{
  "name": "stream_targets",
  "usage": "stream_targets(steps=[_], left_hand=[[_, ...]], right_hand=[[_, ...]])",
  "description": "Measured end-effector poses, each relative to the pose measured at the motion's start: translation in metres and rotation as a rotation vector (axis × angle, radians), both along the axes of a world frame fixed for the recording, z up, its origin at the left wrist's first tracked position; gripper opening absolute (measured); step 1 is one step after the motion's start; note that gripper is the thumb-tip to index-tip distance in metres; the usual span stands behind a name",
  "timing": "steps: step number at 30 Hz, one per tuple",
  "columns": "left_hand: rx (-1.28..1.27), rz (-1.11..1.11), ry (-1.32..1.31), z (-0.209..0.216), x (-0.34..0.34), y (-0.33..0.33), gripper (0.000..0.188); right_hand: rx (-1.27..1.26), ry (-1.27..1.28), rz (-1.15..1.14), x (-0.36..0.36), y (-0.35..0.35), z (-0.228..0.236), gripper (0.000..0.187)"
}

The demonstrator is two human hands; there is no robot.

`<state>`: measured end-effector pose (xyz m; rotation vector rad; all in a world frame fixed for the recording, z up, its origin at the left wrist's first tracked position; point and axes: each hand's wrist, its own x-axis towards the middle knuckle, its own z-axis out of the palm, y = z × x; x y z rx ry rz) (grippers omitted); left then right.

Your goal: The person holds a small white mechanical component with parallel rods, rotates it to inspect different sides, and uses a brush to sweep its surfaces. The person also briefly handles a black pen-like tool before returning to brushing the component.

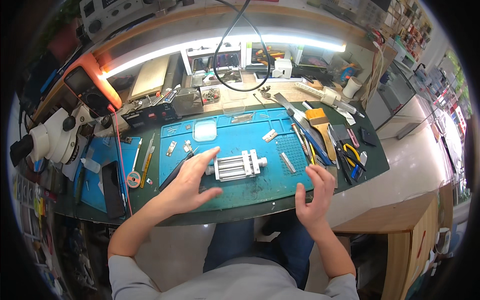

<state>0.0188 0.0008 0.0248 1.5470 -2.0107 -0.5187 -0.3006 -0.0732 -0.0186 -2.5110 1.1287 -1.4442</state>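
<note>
A silver metal clamp fixture (235,167) with rods and end blocks lies on the blue work mat (265,192). Just left of it hovers my left hand (186,184), fingers stretched and thumb apart, holding nothing. My right hand (316,196) is raised by the mat's right front edge, fingers slightly bent and apart, with nothing in it. A small metal bar (288,163) lies on the mat between the fixture and my right hand. A dark-handled tool (175,173) lies partly hidden behind my left hand. Beyond the fixture are a clear plastic box (205,130) and a small metal plate (270,135).
A wide brush (321,131), yellow-handled pliers (353,156) and several slim tools lie at the right. At the left are a phone (113,189), a solder reel (133,179), a microscope (50,137) and an orange multimeter (87,85). A black cable (215,60) hangs overhead.
</note>
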Motion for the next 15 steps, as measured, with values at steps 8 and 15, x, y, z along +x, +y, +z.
stream_targets(steps=[8,15], left_hand=[[-0.238,0.104,-0.091,-0.016,-0.023,0.010,0.055],[-0.275,0.260,-0.130,-0.019,-0.076,0.011,0.072]], right_hand=[[0.019,-0.028,0.011,0.003,-0.030,-0.001,0.043],[-0.001,-0.049,-0.085,-0.001,-0.024,-0.009,0.035]])
